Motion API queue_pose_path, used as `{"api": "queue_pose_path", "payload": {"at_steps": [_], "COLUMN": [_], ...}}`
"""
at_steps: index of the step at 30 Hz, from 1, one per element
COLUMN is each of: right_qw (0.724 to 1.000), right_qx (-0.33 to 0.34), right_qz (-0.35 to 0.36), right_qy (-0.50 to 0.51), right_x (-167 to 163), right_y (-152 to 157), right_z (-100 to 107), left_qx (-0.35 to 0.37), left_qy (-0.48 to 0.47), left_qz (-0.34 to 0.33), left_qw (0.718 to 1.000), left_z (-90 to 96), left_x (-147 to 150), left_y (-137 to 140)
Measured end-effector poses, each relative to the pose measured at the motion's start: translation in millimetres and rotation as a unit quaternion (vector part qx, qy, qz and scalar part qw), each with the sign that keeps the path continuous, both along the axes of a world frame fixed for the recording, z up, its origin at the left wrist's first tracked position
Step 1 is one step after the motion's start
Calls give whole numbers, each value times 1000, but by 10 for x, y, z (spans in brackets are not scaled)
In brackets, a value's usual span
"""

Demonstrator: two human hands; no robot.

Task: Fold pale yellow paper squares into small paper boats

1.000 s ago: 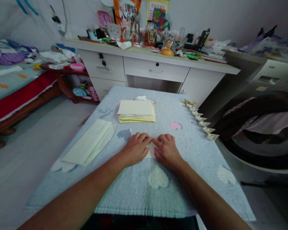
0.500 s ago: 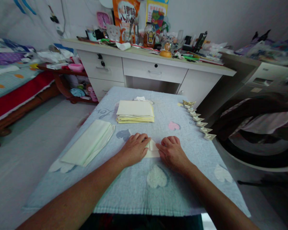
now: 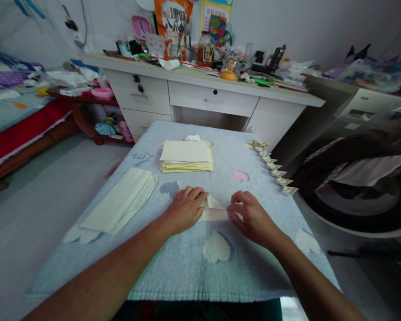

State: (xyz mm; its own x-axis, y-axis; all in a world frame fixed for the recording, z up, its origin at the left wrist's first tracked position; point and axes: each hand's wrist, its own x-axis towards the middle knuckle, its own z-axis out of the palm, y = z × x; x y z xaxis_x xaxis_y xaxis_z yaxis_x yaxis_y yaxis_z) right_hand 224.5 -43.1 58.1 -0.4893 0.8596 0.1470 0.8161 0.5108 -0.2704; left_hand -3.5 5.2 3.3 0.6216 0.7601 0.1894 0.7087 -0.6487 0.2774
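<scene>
A small cream paper (image 3: 215,214) lies partly folded on the cloth-covered table, with a triangular flap along its upper edge. My left hand (image 3: 186,207) rests over its left end, fingers bent and pressing it down; that end is hidden beneath them. At the right corner of the paper, my right hand (image 3: 249,216) has its thumb and forefinger drawn together on the edge, the other fingers curled. Beyond the hands sits a stack of cream and yellow paper (image 3: 186,151). Along the table's right side runs a row of folded paper boats (image 3: 279,174).
Folded pale green sheets (image 3: 116,200) lie at the left of the table (image 3: 173,272). A white desk (image 3: 214,93) crowded with jars and bags stands behind it. To the right is a washing machine (image 3: 361,116), its round door open; a bed (image 3: 20,120) is at far left.
My right hand has shifted slightly right and lifted off the paper's middle to its right corner, uncovering more of the folded flap. My left hand stays on the paper.
</scene>
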Motion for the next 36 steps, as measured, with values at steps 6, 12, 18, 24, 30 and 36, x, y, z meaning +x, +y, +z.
{"api": "queue_pose_path", "payload": {"at_steps": [6, 12, 18, 24, 30, 36], "right_qw": [995, 997, 998, 997, 997, 998], "right_qx": [-31, -10, 4, 7, 6, 4], "right_qz": [5, -29, -35, -41, -41, -42], "right_qy": [92, 64, 57, 67, 59, 48], "right_x": [-301, -386, -392, -401, -418, -426], "right_y": [381, 392, 329, 327, 318, 317], "right_z": [-197, -512, -521, -550, -535, -507], "left_qx": [-27, -41, -19, 43, 73, 86], "left_qy": [-63, -67, -33, -3, -3, -1], "left_qz": [-9, -7, -6, -49, -60, -60], "left_qw": [998, 997, 999, 998, 996, 994], "left_z": [24, 52, 56, 0, -49, -51], "left_x": [-39, -101, -102, -77, -58, -47], "left_y": [12, 3, -9, -13, -22, -44]}}
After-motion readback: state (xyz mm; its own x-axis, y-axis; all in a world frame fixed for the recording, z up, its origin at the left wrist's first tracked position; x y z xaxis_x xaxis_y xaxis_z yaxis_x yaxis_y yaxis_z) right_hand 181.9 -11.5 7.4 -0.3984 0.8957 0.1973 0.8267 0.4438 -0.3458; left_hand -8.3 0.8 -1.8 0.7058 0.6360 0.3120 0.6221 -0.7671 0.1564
